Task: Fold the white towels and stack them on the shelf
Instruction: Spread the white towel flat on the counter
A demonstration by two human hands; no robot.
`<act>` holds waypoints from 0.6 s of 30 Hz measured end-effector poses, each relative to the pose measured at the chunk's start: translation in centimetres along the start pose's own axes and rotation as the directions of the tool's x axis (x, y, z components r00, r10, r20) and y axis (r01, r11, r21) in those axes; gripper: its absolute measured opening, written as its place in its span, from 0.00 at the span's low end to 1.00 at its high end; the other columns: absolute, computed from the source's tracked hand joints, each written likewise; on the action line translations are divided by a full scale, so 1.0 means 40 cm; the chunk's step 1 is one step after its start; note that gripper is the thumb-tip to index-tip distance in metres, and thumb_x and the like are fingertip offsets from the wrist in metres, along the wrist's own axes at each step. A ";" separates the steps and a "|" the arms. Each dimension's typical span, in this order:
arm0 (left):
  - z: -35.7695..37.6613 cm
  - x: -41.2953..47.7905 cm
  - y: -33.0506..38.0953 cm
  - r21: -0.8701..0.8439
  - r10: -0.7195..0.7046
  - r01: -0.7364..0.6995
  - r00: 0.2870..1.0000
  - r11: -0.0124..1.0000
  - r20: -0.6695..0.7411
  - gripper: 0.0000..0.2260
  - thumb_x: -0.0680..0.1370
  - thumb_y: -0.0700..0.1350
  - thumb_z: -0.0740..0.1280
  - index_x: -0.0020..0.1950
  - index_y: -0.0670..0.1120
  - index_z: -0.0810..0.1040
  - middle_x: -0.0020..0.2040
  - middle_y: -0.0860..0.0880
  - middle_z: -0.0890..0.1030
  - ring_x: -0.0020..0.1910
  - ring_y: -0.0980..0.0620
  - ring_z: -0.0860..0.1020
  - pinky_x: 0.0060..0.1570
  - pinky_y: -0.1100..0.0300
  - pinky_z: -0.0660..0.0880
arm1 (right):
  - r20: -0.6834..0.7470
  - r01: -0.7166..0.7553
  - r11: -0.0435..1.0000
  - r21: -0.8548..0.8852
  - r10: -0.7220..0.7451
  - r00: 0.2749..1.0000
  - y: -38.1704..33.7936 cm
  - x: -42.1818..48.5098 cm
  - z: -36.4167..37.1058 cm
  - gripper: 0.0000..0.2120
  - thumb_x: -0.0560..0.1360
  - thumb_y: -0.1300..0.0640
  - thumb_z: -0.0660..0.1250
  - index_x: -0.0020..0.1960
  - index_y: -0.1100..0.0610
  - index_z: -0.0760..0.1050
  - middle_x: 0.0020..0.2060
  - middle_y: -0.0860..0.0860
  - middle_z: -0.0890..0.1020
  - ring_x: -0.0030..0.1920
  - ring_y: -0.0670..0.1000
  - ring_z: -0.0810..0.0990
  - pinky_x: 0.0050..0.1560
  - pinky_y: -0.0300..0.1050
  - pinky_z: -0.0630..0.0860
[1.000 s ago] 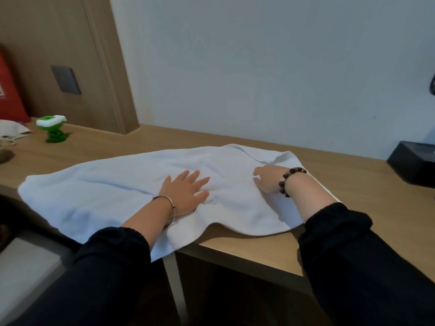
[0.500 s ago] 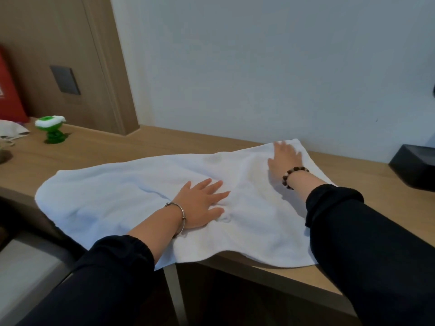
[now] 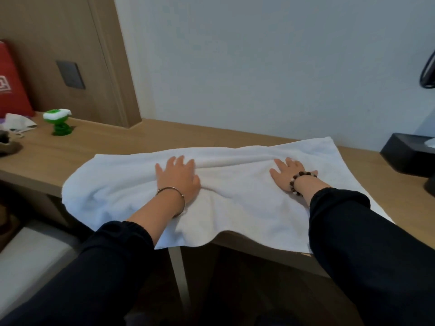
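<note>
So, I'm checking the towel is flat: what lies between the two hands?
Only towel: a raised crease runs across it from the left hand to the right hand, as the head view shows.

The right sleeve (image 3: pixel 353 231) hides the white towel's (image 3: pixel 235 184) near right corner. Frame edges cut 2 things: the red bag (image 3: pixel 11 90) at left, the black box (image 3: pixel 409 154) at right. The dark loop (image 3: pixel 423 76) above it is perhaps a cable.

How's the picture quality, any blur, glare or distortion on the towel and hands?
Head view: dim, even light, no glare; white towel shows soft fold shadows; left hand and right hand look sharp; wide-angle lens bows the desk edge and stretches the sleeves.
</note>
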State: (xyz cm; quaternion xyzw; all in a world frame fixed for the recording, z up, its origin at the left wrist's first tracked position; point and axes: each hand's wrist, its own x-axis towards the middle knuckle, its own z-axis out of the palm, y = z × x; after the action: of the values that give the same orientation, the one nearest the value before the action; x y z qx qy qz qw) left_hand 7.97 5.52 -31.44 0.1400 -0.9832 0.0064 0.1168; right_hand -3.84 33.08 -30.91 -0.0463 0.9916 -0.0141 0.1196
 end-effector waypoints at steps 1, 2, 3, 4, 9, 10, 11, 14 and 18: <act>-0.002 -0.005 -0.019 0.015 -0.078 0.078 0.997 0.997 0.017 0.23 0.79 0.56 0.52 0.74 0.55 0.59 0.76 0.51 0.58 0.75 0.48 0.54 0.69 0.39 0.52 | 0.001 -0.039 0.999 0.007 0.039 0.999 0.015 -0.010 -0.002 0.29 0.78 0.36 0.41 0.77 0.41 0.42 0.77 0.45 0.42 0.77 0.51 0.41 0.71 0.69 0.45; -0.004 -0.010 -0.039 0.021 -0.147 0.146 0.988 0.989 0.052 0.24 0.78 0.59 0.50 0.74 0.56 0.57 0.76 0.51 0.58 0.74 0.47 0.55 0.68 0.37 0.52 | 0.000 -0.072 0.997 0.013 0.072 0.997 0.027 -0.020 -0.005 0.29 0.78 0.37 0.41 0.77 0.42 0.41 0.78 0.45 0.42 0.77 0.51 0.41 0.71 0.69 0.45; -0.003 -0.017 -0.057 0.018 -0.206 0.205 0.973 0.978 0.100 0.25 0.78 0.61 0.48 0.74 0.57 0.56 0.75 0.52 0.59 0.74 0.47 0.55 0.67 0.35 0.52 | 0.001 -0.098 0.995 0.014 0.098 0.995 0.036 -0.031 -0.010 0.28 0.79 0.39 0.42 0.77 0.42 0.41 0.78 0.45 0.42 0.77 0.52 0.41 0.71 0.69 0.44; -0.001 -0.024 -0.072 0.012 -0.250 0.251 0.956 0.968 0.157 0.26 0.77 0.63 0.46 0.74 0.58 0.55 0.75 0.52 0.59 0.74 0.46 0.56 0.66 0.33 0.51 | 0.007 -0.117 0.993 0.009 0.117 0.993 0.040 -0.040 -0.018 0.28 0.79 0.40 0.42 0.77 0.42 0.41 0.78 0.46 0.42 0.77 0.53 0.42 0.71 0.69 0.43; 0.025 -0.039 -0.098 0.013 -0.193 0.198 0.934 0.980 0.302 0.28 0.75 0.68 0.42 0.75 0.63 0.48 0.78 0.54 0.47 0.77 0.46 0.45 0.66 0.30 0.45 | 0.071 -0.186 0.974 -0.131 0.196 0.978 -0.012 -0.071 -0.068 0.29 0.75 0.50 0.53 0.75 0.53 0.55 0.75 0.58 0.58 0.74 0.63 0.53 0.71 0.70 0.44; 0.026 -0.030 -0.100 0.004 -0.171 0.179 0.935 0.984 0.311 0.28 0.75 0.68 0.42 0.75 0.64 0.47 0.78 0.54 0.45 0.77 0.46 0.44 0.66 0.30 0.45 | 0.018 -0.170 0.972 -0.164 0.176 0.984 -0.038 -0.072 -0.077 0.28 0.74 0.52 0.55 0.73 0.56 0.58 0.72 0.59 0.61 0.73 0.63 0.56 0.70 0.69 0.46; 0.025 -0.018 -0.101 -0.005 -0.152 0.163 0.933 0.987 0.325 0.28 0.75 0.68 0.43 0.75 0.65 0.47 0.78 0.55 0.44 0.77 0.47 0.43 0.67 0.30 0.44 | -0.068 -0.146 0.975 -0.168 0.136 0.988 -0.065 -0.069 -0.085 0.27 0.74 0.53 0.57 0.72 0.57 0.61 0.71 0.59 0.65 0.72 0.62 0.59 0.71 0.68 0.49; 0.034 0.018 -0.100 -0.015 -0.091 0.103 0.934 0.995 0.347 0.28 0.75 0.69 0.45 0.74 0.67 0.46 0.78 0.55 0.43 0.77 0.48 0.42 0.67 0.31 0.43 | -0.298 0.069 0.994 -0.084 -0.091 0.950 -0.169 -0.041 -0.098 0.22 0.77 0.55 0.56 0.70 0.57 0.64 0.69 0.57 0.68 0.68 0.59 0.65 0.69 0.60 0.60; 0.054 0.074 -0.088 -0.028 0.000 0.010 0.940 1.000 0.341 0.28 0.74 0.70 0.46 0.74 0.68 0.45 0.78 0.55 0.42 0.77 0.49 0.42 0.67 0.31 0.41 | -0.111 0.405 0.910 -0.090 -0.413 0.904 -0.312 -0.001 -0.067 0.27 0.80 0.44 0.51 0.77 0.50 0.52 0.77 0.51 0.53 0.75 0.55 0.52 0.70 0.64 0.53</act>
State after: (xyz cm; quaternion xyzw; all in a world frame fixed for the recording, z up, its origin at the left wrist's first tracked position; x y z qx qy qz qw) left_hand 5.68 1.24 -32.92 0.1399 -0.9882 -0.0325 -0.0530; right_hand -3.34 20.72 -27.83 -0.2561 0.9654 -0.0099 0.0486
